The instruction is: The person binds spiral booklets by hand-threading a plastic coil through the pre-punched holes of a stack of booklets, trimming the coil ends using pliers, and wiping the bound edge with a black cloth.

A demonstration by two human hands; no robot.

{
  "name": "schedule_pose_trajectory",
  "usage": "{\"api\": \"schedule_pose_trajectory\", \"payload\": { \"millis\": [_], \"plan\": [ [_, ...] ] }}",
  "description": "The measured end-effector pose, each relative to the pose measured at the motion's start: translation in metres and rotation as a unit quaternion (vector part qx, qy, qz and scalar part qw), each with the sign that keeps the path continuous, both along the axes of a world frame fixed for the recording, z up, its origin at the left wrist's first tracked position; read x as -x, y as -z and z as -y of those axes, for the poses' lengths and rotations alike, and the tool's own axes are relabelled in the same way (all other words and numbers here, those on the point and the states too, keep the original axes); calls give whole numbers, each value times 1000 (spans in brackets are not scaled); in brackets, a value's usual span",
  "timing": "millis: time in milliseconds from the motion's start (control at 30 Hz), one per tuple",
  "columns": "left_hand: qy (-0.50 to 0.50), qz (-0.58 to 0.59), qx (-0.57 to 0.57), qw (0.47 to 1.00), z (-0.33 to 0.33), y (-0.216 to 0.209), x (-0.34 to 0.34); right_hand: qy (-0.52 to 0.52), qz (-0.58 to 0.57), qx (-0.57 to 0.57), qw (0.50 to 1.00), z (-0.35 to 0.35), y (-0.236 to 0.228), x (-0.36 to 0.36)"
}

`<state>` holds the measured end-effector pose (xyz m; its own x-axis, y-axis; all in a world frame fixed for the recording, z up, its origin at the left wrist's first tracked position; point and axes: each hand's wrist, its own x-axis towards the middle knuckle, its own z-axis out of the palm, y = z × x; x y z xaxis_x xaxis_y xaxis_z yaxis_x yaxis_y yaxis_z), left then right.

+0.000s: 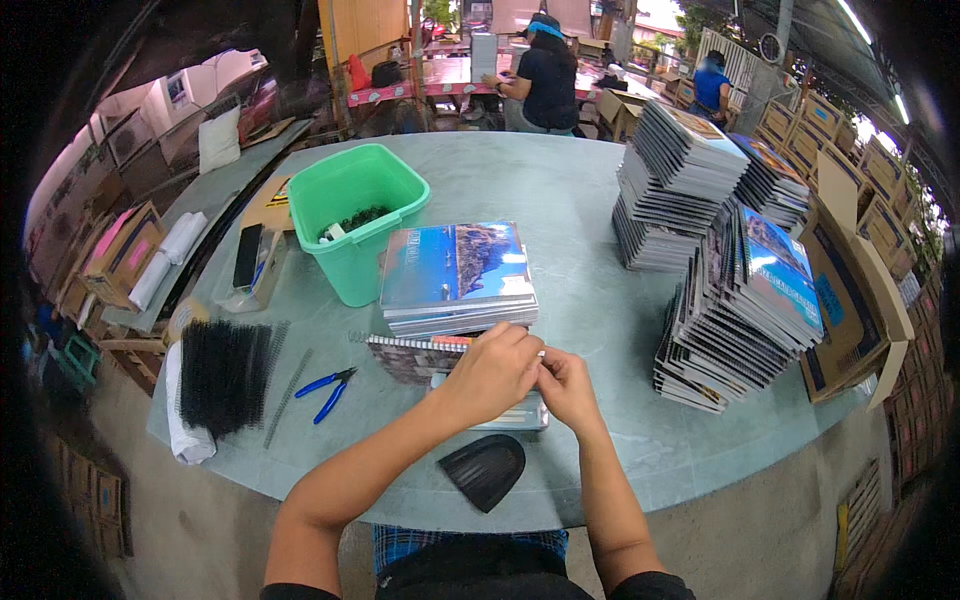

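Observation:
A notebook [405, 362] with a dark printed cover stands tilted in front of me, its bound edge up. A spiral coil runs along that edge, and its loose end [357, 338] sticks out at the left. My left hand [497, 368] is closed over the notebook's upper right part. Beside it, my right hand [570, 390] pinches at the right end of the bound edge; the fingertips hide what lies between them. Beneath my hands sits a pale, flat object [528, 413], mostly covered. A black ridged rounded piece [485, 472] lies nearer to me.
Behind the notebook rises a stack of unbound books [455, 270], beside a green bin [345, 255]. Black coils [225, 375] and blue cutters [325, 392] lie left. Spiral-bound books [725, 310] pile up right, near an open carton [850, 290]. A person [545, 80] sits beyond.

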<state>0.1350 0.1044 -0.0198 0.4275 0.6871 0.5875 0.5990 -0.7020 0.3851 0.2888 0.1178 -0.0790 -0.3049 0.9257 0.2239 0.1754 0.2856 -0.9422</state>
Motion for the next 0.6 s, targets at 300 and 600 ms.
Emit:
{"api": "schedule_pose_trajectory", "payload": {
  "millis": [300, 600],
  "plan": [
    [12, 28, 87, 996, -7, -14, -1, 62, 20, -62, 996, -3, 12, 2],
    [-302, -168, 272, 898, 66, 41, 207, -61, 242, -182, 951, -23, -80, 25]
  ]
}}
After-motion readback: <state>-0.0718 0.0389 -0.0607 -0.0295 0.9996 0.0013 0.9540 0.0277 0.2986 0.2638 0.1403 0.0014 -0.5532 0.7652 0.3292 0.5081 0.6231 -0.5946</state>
